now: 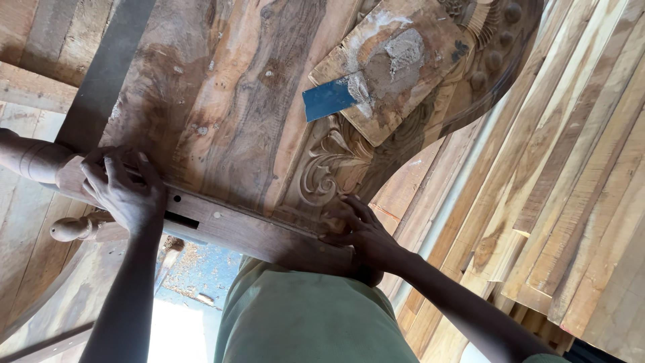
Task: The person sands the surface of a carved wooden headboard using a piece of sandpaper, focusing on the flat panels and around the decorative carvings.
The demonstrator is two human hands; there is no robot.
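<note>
At the far left, a turned wooden leg point(30, 158), round and smooth with ringed grooves, is running out past the knuckles of the left hand point(124, 191). A second rounded knob point(70, 228) is sitting just below that hand's little-finger side. The left hand is lying palm down with the forearm coming straight up from the bottom edge; its fingers are spread and curled over the squared block where the leg is meeting the frame rail point(235, 228), gripping it rather than pinching anything. Just beside its wrist, a dark rectangular mortise slot point(181, 220) is showing in the rail, a planed brown bar running toward the other hand.

Beyond the fingertips of both hands, the wide headboard panel point(228, 101) is spreading out, its grain streaked in pale and dark brown bands with small filled spots. Above the right fingertips, a carved leafy scroll point(322, 168) is curling in relief along the curved edge. Farther past it, a scrap board point(396, 64) caked with grey, gritty filler paste is resting on the panel, a blue flat scraper point(328, 99) lying against it.

The right hand point(359, 232) is reaching in at a slant, fingers pressed together and flattened on the carving's lower edge. Right of its forearm, pale sawn planks point(571, 202) are lying stacked in rows.
</note>
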